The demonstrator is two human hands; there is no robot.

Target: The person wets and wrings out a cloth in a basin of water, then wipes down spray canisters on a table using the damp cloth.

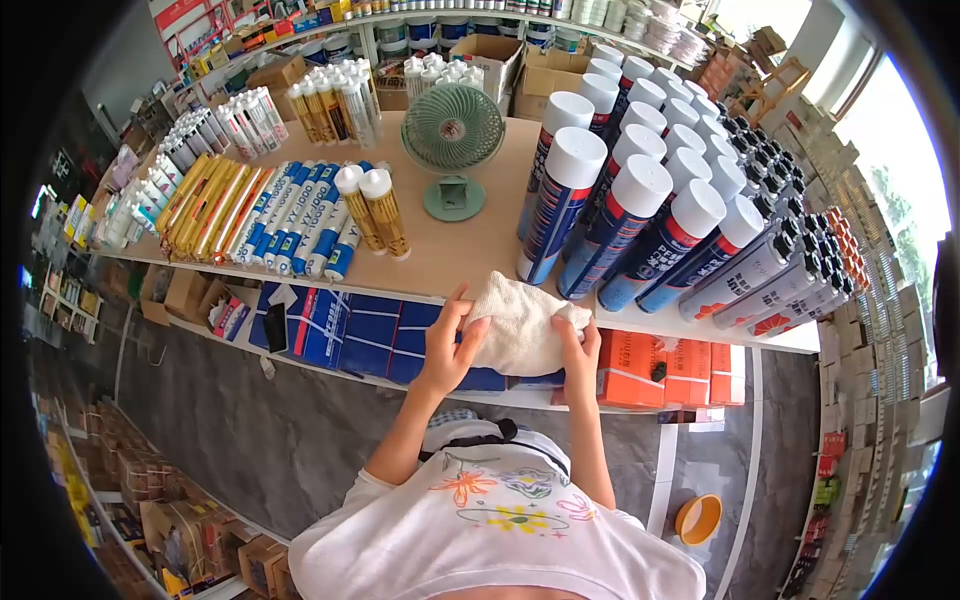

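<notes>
2 hands [508, 352] pinching a white cloth [522, 325] at its 2 sides, cloth between them.

Cloth [518, 328]: off-white, coarse-textured fabric.
Folds: layered into a soft, creased pad; right end bunched into a small lump.
Grip: pinched at both sides, broad face upward.
Table edge [400, 284]: cloth at the front, near the blue canisters [560, 205].

At the right edge of the frame I'm seeing daylight pouring through a tall, bright window [893, 140]; dark grey, marble-patterned floor tiles [240, 420] are spreading across the lower left, below a long, light-wood-topped display table [330, 140].
</notes>
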